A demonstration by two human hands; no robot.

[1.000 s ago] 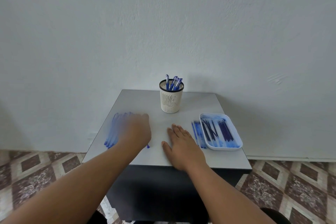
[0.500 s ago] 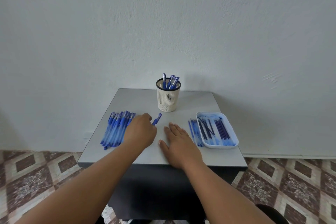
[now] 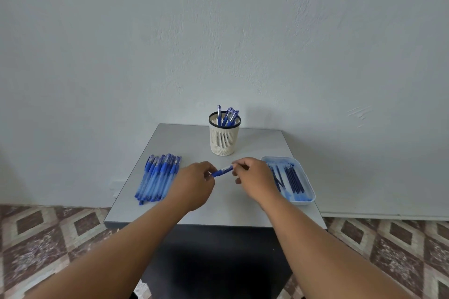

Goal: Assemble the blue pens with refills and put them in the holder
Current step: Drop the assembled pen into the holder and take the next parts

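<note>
Two hands share one blue pen [image 3: 222,170] above table [image 3: 243,209] centre: left hand [image 3: 194,183] pinches grip end, right hand [image 3: 254,178] pinches cap end, likely to pull apart for refill. Refills [image 3: 295,181] wait in tray [image 3: 312,198] at right; unassembled pens [image 3: 158,179] at left; holder [image 3: 224,138] behind.

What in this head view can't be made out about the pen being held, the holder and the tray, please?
- Pen: both ends are hidden inside the left hand and right hand, so its refill cannot be judged.
- Holder: its wall hides the pens' lower parts; the count is unclear.
- Tray: its near left part is behind the right hand; the contents are too small to identify.
</note>
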